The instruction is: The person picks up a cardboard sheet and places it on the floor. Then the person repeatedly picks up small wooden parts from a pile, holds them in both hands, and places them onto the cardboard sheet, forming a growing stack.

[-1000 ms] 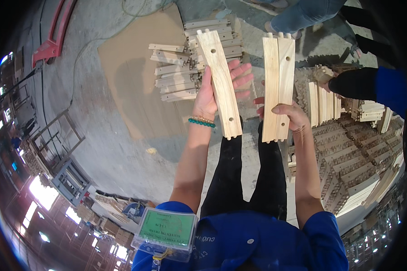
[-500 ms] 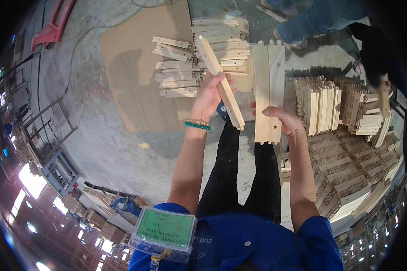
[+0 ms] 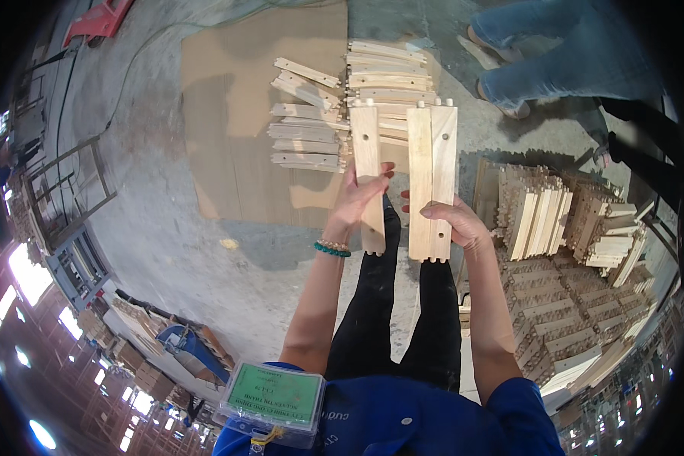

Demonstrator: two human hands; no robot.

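Observation:
My left hand (image 3: 359,199) is closed round a pale wooden slat (image 3: 367,156), held nearly upright with its broad face up. That slat has round pegs at its ends and a hole near each end. Close beside it, my right hand (image 3: 458,226) grips a pair of wooden slats (image 3: 419,182) lying side by side, thumb on top and fingers underneath. A narrow gap parts the single slat from the pair. Beyond my hands, more slats (image 3: 308,144) lie in two stacked groups on a flat cardboard sheet (image 3: 228,152).
At the right stand bundles of slats (image 3: 538,220) on a large layered stack of wooden pieces (image 3: 577,311). Another person's legs in jeans (image 3: 539,76) are at the far right. A red metal frame (image 3: 99,21) lies far left, and a metal rack (image 3: 72,182) stands left.
My left hand has turned its slat from a slant on edge to nearly upright, face up, nearer the pair. The right hand's pair has shifted slightly left and toward me.

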